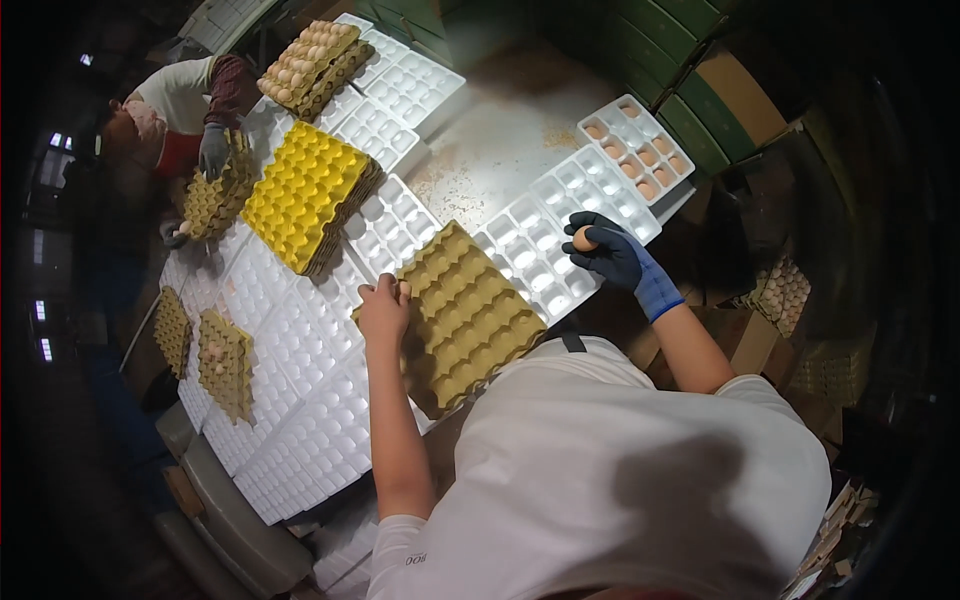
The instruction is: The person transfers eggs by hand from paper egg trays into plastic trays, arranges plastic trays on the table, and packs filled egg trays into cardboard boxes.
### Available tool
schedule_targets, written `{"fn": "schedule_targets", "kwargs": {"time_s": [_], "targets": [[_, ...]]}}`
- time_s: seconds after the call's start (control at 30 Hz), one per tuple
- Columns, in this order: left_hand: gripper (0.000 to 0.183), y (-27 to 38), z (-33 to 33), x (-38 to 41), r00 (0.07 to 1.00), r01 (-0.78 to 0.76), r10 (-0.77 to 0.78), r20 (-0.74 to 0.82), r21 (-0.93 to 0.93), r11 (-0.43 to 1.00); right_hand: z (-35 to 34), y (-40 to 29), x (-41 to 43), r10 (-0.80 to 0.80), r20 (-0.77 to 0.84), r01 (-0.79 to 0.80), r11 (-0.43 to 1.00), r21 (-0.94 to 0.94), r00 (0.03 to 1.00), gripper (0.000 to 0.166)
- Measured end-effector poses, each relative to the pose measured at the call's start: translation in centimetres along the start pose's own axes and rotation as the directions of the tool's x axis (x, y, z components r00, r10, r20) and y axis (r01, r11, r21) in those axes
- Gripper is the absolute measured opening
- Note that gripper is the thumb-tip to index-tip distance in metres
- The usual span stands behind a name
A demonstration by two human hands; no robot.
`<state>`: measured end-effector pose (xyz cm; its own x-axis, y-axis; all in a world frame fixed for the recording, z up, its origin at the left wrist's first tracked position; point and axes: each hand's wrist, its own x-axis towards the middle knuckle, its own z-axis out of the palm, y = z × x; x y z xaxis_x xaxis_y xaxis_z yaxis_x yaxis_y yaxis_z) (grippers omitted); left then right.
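Observation:
My right hand (609,251), in a dark-palmed blue work glove, holds a brown egg (585,239) over a white foam egg tray (534,244) with empty cells. My bare left hand (385,307) is at the left edge of a tan pulp egg tray (476,315) in front of me, its fingers around an egg (405,289) that is mostly hidden. No eggs show in the tan tray. Beyond the right hand, a foam tray (636,148) holds several brown eggs, some cells bare.
Yellow egg trays (311,191) are stacked left of centre. Egg-filled pulp trays (311,67) stand at the far end. Foam trays (300,352) cover the left side. A co-worker's gloved hand (214,150) touches tan trays there. Green crates (690,124) and cardboard boxes border the right.

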<state>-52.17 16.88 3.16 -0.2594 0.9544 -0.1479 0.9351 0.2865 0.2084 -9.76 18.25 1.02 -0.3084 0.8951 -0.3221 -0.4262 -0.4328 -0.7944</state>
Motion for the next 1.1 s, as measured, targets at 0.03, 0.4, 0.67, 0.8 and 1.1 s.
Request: {"fn": "schedule_targets", "kwargs": {"time_s": [0.03, 0.4, 0.67, 0.8, 1.1], "targets": [[0.032, -0.1, 0.0, 0.3, 0.999, 0.003, -0.006, 0.037, 0.066, 0.998, -1.2, -1.5, -0.4, 0.063, -0.134, -0.049, 0.994, 0.101, 0.989, 0.046], [0.031, 1.7, 0.3, 2.5, 0.982, -0.040, -0.026, 0.185, 0.342, 0.939, -18.7, -10.6, 12.8, -0.846, 0.125, 0.084, -0.095, -0.992, 0.518, 0.046], [0.032, 2.6, -3.2, -0.9, 0.995, 0.089, -0.064, 0.078, -0.392, 0.916, -21.9, -7.4, 15.9, -0.820, 0.056, -0.182, -0.192, -0.964, 0.570, 0.053], [0.043, 14.6, -1.1, 0.0, 0.987, 0.151, -0.057, 0.152, -0.740, 0.656, -22.4, -7.9, 14.9, -0.842, -0.036, -0.132, -0.042, -0.990, 0.538, 0.048], [0.043, 46.6, 9.8, 14.7, 0.799, -0.577, 0.601, 0.023, -0.255, 0.776, -22.2, -7.7, 16.0, -0.771, -0.063, -0.263, -0.138, -0.955, 0.633, 0.046]]}}
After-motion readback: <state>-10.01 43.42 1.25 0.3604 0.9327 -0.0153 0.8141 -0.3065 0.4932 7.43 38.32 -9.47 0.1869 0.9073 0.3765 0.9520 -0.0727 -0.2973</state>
